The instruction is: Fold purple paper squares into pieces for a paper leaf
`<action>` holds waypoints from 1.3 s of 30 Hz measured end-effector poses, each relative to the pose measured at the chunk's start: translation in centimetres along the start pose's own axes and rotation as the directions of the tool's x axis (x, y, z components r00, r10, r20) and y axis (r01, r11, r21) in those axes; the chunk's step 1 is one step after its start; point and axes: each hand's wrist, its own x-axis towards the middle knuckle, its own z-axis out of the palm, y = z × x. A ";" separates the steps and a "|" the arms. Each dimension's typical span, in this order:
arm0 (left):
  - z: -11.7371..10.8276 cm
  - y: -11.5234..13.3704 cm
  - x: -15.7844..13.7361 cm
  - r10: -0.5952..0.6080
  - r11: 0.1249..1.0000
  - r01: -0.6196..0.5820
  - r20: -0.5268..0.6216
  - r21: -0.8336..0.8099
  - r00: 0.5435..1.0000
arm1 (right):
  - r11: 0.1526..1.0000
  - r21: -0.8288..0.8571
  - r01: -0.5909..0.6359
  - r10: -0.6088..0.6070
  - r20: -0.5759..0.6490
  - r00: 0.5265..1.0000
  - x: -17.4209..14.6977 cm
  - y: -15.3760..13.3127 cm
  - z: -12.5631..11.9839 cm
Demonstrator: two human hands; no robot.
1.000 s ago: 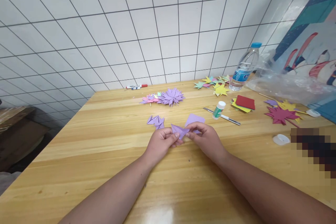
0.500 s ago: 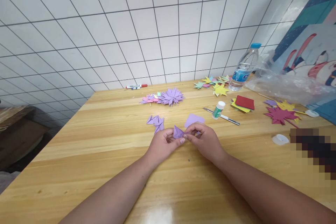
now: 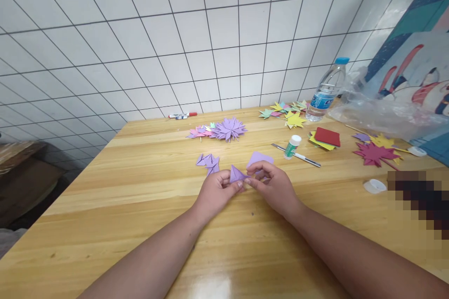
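Note:
Between my two hands is a small folded piece of purple paper (image 3: 236,174), pointed at the top. My left hand (image 3: 216,190) is closed on its left side with thumb and fingers. The fingertips of my right hand (image 3: 273,186) pinch its right corner. Just behind my right hand lies purple paper (image 3: 260,159), partly covered by the fingers. Several folded purple pieces (image 3: 210,162) rest on the table beyond my left hand. Farther back sits a purple many-pointed paper star (image 3: 229,129) beside smaller pink and mixed-colour ones (image 3: 200,132).
Right of my hands stand a glue stick (image 3: 292,146) and a craft knife (image 3: 307,160) lying by it. Beyond are stacked coloured papers (image 3: 327,137), a water bottle (image 3: 324,91), yellow and green paper stars (image 3: 293,119), a dark red star (image 3: 375,153) and a white cap (image 3: 375,186). Markers (image 3: 182,115) lie by the wall.
The folded purple paper has turned slightly in my fingers, and its peak now stands a little higher and farther left. My hands have barely moved.

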 end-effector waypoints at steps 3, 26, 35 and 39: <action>0.1 0.0 0.0 -0.010 1.000 0.010 -0.012 -0.002 1.000 | 0.998 0.021 -0.054 0.054 0.016 0.998 -0.1 -0.1 0.1; 0.1 -0.4 0.0 0.040 0.999 -0.040 0.015 0.023 0.999 | 1.000 0.016 0.023 -0.022 -0.009 1.000 -0.2 -0.2 0.1; 0.2 0.0 -0.1 0.019 0.999 -0.020 0.026 0.050 0.999 | 0.956 -0.076 0.284 -0.290 -0.071 0.955 0.1 0.1 -0.3; 0.0 -0.1 -0.1 0.010 0.996 -0.011 0.017 0.090 1.000 | 0.940 -0.136 0.312 -0.322 -0.056 0.945 0.0 0.1 -0.3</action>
